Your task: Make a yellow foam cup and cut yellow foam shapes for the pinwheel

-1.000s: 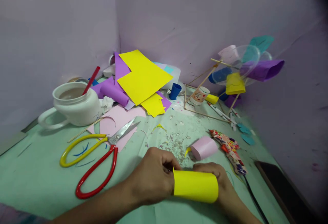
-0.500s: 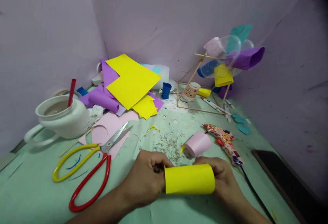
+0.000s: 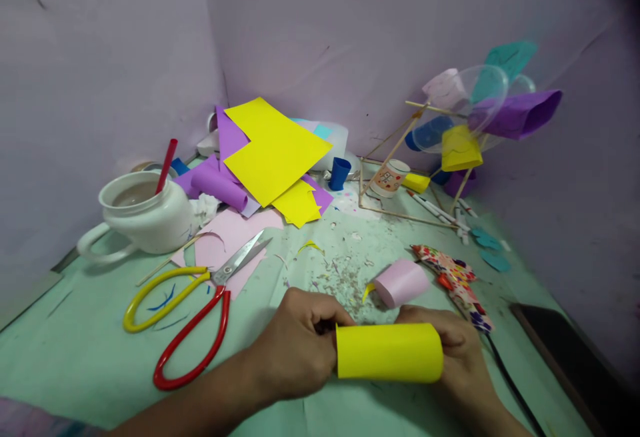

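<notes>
A piece of yellow paper (image 3: pixel 390 353), curved into a tube, is held low over the table between both hands. My left hand (image 3: pixel 303 340) is closed on its left edge, thumb and fingers pinched together. At the other end, my right hand (image 3: pixel 457 350) grips the right edge, its fingers partly hidden behind the paper. Just beyond the hands lies a pink paper tube (image 3: pixel 403 283) with a small yellow scrap beside it. To the left, scissors (image 3: pixel 227 270) with one yellow and one red handle rest with blades slightly apart, partly over pink paper (image 3: pixel 213 233).
A white mug (image 3: pixel 155 223) with a red stick stands at left. Yellow sheets (image 3: pixel 275 157) and purple paper are piled behind. At back right stands a stick frame (image 3: pixel 393 153) carrying clear discs and paper cups. A floral-covered glue gun (image 3: pixel 455 280) and dark phone (image 3: pixel 560 350) lie right.
The view has shifted, so everything sits further right in the picture. Both hands keep their hold on the yellow paper, which looks nearly the same in shape.
</notes>
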Demonstrator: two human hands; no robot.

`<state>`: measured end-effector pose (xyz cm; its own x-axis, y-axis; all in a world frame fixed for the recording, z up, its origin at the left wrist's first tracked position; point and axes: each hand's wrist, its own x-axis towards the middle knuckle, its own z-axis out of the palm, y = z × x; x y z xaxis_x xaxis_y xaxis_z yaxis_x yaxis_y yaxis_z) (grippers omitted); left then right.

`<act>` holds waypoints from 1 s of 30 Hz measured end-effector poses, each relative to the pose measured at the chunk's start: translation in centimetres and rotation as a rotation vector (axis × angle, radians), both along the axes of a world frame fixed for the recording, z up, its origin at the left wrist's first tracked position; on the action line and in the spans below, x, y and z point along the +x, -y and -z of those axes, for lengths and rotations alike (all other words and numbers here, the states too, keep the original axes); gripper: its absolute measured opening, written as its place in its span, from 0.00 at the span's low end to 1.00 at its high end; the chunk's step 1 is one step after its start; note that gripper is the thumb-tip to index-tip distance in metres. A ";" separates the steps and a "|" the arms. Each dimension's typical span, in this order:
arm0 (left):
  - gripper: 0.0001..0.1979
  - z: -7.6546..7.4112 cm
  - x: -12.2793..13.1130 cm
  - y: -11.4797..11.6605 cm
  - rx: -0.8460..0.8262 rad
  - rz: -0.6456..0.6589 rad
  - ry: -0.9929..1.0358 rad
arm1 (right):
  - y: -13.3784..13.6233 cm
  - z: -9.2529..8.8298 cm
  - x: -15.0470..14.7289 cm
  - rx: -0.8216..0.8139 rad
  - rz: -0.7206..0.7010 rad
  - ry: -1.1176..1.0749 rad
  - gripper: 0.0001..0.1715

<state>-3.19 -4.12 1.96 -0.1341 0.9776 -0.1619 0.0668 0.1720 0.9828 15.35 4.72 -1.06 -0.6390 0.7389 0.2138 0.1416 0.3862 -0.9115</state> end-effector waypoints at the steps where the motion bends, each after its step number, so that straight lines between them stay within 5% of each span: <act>1: 0.06 -0.1 0.0 0.0 -0.004 0.004 0.008 | 0.0 0.0 0.0 0.009 0.005 0.004 0.15; 11: 0.07 -0.3 0.2 -0.4 -0.177 0.027 0.073 | 0.1 0.1 0.2 0.006 0.016 -0.004 0.19; 22: 0.09 1.3 0.0 0.1 0.120 0.046 -0.115 | 0.3 0.0 0.1 -0.004 0.055 0.012 0.21; 30: 0.06 0.2 0.1 -0.4 0.014 0.007 -0.035 | 0.3 -1.0 -0.6 -0.208 0.065 -0.009 0.20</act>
<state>-3.09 -3.73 1.79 -0.1325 0.9808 -0.1433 0.1029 0.1574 0.9822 14.72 4.38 -0.10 -0.5872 0.8074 0.0582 0.1513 0.1800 -0.9720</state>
